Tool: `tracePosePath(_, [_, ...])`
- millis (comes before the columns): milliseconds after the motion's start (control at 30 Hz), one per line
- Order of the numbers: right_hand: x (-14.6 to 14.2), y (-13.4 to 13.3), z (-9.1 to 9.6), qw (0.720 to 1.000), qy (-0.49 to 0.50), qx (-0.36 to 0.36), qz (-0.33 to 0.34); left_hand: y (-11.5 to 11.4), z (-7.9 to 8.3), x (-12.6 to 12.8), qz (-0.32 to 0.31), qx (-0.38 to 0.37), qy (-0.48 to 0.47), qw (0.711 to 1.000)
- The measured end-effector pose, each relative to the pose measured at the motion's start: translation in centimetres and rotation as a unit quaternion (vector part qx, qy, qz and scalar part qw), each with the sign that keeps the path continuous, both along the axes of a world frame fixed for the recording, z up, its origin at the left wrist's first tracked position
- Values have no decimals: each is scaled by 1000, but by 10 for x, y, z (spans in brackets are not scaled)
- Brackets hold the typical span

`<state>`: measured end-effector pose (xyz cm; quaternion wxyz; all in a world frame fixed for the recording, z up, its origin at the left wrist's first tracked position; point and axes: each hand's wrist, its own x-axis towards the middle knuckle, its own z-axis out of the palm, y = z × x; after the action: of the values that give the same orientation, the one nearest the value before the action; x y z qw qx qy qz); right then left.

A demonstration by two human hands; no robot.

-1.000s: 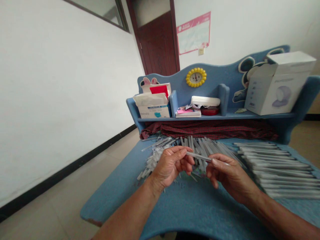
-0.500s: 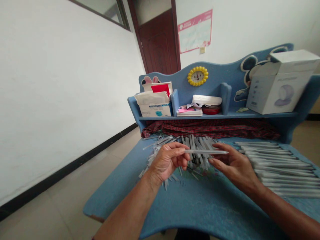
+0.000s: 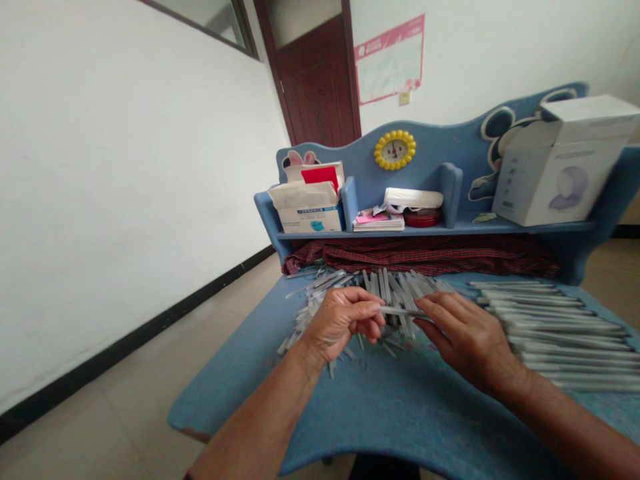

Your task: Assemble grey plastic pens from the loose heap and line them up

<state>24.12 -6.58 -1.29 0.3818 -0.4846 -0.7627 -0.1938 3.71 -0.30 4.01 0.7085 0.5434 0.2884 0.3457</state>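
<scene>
My left hand [image 3: 345, 321] pinches one end of a slim, pale translucent pen barrel [image 3: 397, 311], held level above the desk. My right hand [image 3: 467, 333] has its thumb and fingers closed round the barrel's other end, covering that end. Behind and below my hands lies a loose heap of similar clear pen barrels [image 3: 320, 290], some of them short pieces. To the right of my right hand, a row of pens [image 3: 565, 330] lies side by side, with dark parts at their right ends.
A blue desk [image 3: 380, 413] carries everything. At its back are a bundled checked cloth [image 3: 425, 255] and a shelf [image 3: 475, 229] holding a mask box [image 3: 310, 217], papers [image 3: 380, 225], a red round tin [image 3: 423, 218] and a large white carton [image 3: 555, 167]. A yellow flower-shaped clock [image 3: 395, 150] is above.
My right hand's fingers have closed over the right end of the pen barrel, which showed between parted fingers before. My left hand keeps its pinch and has shifted slightly right.
</scene>
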Motion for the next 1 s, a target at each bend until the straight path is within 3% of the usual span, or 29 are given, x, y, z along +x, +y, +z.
tracePosePath(367, [-7, -4, -6, 997, -45, -50, 50, -2, -10, 5, -101, -49, 6, 994])
tracePosePath(467, [-5, -2, -8, 998, -32, -50, 38, 0, -8, 2, -87, 15, 58, 994])
tracePosePath(533, [-1, 1, -8, 999, -13, -49, 20, 4, -6, -2, -51, 126, 141, 981])
tracePosePath(600, [2, 3, -9, 999, -1, -49, 1, 7, -5, -6, -25, 276, 248, 928])
tracePosePath(667, [4, 5, -9, 999, -5, -51, -14, 10, -6, -8, -47, 415, 338, 843])
tracePosePath(733, [5, 5, -10, 998, -17, -57, -21, 10, -8, -8, -100, 505, 400, 758])
tracePosePath(800, [4, 5, -12, 997, -29, -66, -24, 8, -11, -6, -149, 547, 444, 694])
tracePosePath(900, [2, 5, -14, 996, -41, -78, -28, 6, -16, -2, -182, 561, 495, 638])
tracePosePath(1000, [0, 4, -15, 995, -40, -88, -29, 6, -20, 0, -182, 570, 521, 610])
